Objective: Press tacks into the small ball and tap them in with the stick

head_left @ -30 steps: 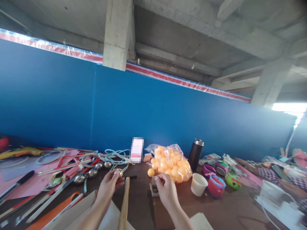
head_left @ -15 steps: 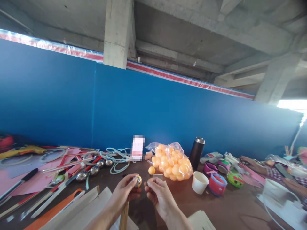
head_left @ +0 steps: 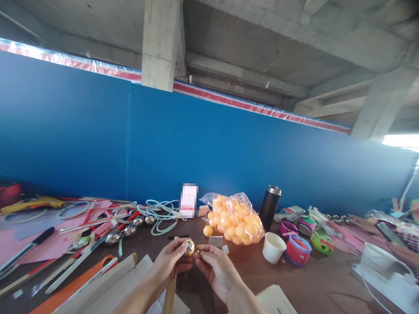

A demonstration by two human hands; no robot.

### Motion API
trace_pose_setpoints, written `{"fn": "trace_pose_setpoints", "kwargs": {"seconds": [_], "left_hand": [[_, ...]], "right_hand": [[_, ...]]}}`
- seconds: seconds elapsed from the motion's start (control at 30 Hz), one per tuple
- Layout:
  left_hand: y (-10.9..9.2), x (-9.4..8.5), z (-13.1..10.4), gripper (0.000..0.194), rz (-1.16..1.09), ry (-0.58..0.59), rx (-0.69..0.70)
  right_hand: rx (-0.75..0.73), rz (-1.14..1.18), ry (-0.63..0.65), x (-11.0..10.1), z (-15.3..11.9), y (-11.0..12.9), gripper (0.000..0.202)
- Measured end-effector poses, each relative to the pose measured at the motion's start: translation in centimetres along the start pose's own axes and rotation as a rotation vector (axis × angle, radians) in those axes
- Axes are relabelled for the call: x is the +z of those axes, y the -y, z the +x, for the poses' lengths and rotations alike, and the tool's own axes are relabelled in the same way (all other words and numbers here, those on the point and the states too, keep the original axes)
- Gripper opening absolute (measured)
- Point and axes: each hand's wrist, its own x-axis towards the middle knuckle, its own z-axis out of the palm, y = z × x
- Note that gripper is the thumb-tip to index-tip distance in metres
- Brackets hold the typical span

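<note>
A shiny silver ball (head_left: 189, 248) with an orange-yellow edge is gripped between the thumb and fingers of my left hand (head_left: 172, 261). Below that hand a flat wooden stick (head_left: 169, 294) points down toward the near edge; whether the fingers hold it too is hidden. My right hand (head_left: 214, 268) is just right of the ball, its thumb and forefinger pinched on something tiny and pale that I cannot make out. Beyond the hands lie a loose orange ball (head_left: 207, 230) and a clear bag of orange balls (head_left: 235, 220).
A white cup (head_left: 274, 247), a black bottle (head_left: 270, 207) and colourful wristbands (head_left: 298, 249) stand right of the bag. Left are silver balls (head_left: 113, 237), sticks, pink paper (head_left: 62, 235) and an orange saw-like tool (head_left: 77, 285). A person's arm shows at the far right.
My right hand has moved slightly closer to the silver ball. A grey square and a small white piece behind my hands now show more fully. The view has shifted slightly.
</note>
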Motion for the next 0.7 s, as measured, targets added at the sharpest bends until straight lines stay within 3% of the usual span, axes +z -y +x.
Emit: {"fn": "trace_pose_setpoints", "kwargs": {"seconds": [0.7], "left_hand": [[0.10, -0.49, 0.39, 0.031, -0.031, -0.051, -0.016]], "right_hand": [[-0.013, -0.050, 0.033, 0.19, -0.19, -0.25, 0.019]]}}
